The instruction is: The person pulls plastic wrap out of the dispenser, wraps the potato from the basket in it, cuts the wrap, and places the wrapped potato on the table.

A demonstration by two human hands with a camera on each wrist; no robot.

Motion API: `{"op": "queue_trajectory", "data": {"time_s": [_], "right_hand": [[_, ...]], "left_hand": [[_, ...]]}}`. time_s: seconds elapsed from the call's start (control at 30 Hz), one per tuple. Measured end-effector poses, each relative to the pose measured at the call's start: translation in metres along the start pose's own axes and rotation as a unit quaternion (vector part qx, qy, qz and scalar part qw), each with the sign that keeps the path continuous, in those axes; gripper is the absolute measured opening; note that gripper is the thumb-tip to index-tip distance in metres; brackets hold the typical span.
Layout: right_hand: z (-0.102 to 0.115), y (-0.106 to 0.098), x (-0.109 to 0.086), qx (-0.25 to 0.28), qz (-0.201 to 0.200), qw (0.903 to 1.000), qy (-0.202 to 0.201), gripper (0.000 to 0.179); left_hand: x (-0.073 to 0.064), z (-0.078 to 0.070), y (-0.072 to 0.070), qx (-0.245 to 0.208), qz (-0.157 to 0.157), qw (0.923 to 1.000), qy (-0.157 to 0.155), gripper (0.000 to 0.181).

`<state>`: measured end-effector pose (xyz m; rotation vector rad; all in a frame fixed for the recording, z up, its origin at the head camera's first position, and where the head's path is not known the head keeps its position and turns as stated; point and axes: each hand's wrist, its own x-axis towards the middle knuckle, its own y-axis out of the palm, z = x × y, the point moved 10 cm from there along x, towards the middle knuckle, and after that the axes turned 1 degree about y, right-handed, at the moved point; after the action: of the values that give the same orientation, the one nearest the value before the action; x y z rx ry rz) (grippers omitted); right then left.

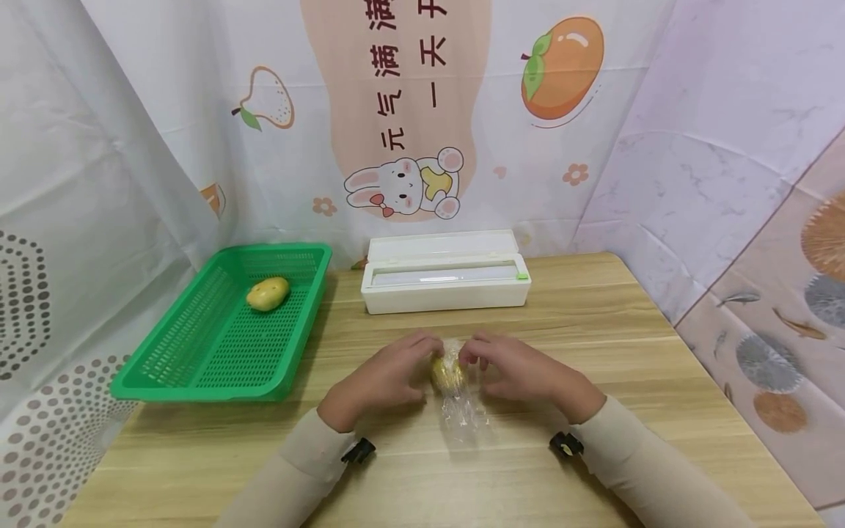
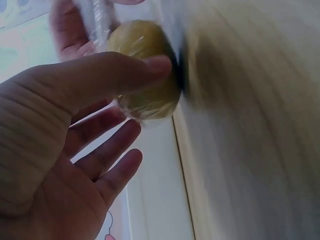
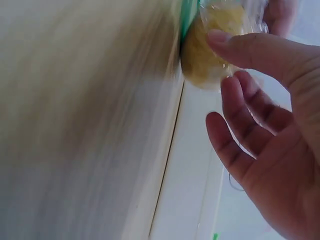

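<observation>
A yellow potato (image 1: 448, 375) in clear plastic wrap (image 1: 462, 422) sits on the wooden table between the two hands, the loose wrap trailing toward the near edge. From the left, my left hand (image 1: 389, 370) holds the wrapped potato, its thumb (image 2: 125, 72) lying across it in the left wrist view. My right hand (image 1: 521, 367) grips it from the other side; in the right wrist view its thumb (image 3: 250, 47) presses the wrap. Each hand's outer fingers spread away from the potato, and some fingertips are hidden behind it.
A green basket (image 1: 290, 367) at the left holds another potato (image 1: 268, 293). Behind the hands stands a white plastic-wrap box (image 1: 445, 299) with its lid raised and a roll inside. Patterned curtains (image 1: 515, 183) enclose the table (image 1: 581, 315) at the back and sides.
</observation>
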<state>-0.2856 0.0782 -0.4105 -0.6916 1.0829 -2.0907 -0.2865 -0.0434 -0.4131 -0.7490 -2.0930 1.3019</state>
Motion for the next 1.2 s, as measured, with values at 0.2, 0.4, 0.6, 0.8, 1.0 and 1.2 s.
{"op": "queue_trajectory", "data": {"time_s": [0.2, 0.4, 0.6, 0.8, 1.0, 1.2], "right_hand": [[0.007, 0.000, -0.002, -0.063, -0.029, 0.9975, -0.009, 0.062], [0.008, 0.002, -0.001, -0.070, -0.032, 0.9969, -0.013, 0.070], [0.014, 0.000, 0.000, -0.064, -0.042, 0.9966, -0.029, 0.070], [0.014, -0.001, -0.001, -0.061, -0.044, 0.9965, -0.034, 0.050], [0.011, 0.000, -0.002, -0.038, -0.039, 0.9978, -0.038, 0.033], [0.007, -0.001, 0.000, -0.013, -0.041, 0.9983, -0.038, 0.026]], "left_hand": [[0.002, 0.002, 0.004, -0.021, -0.003, 0.9997, -0.015, 0.072], [-0.001, 0.007, 0.001, -0.041, -0.015, 0.9981, -0.045, 0.066], [-0.003, 0.009, -0.001, -0.054, -0.013, 0.9975, -0.043, 0.061], [-0.004, 0.006, -0.003, -0.043, -0.011, 0.9986, -0.029, 0.068], [-0.004, 0.000, -0.007, -0.034, -0.012, 0.9993, -0.011, 0.067], [-0.003, -0.001, -0.009, -0.029, -0.020, 0.9993, -0.008, 0.059]]}}
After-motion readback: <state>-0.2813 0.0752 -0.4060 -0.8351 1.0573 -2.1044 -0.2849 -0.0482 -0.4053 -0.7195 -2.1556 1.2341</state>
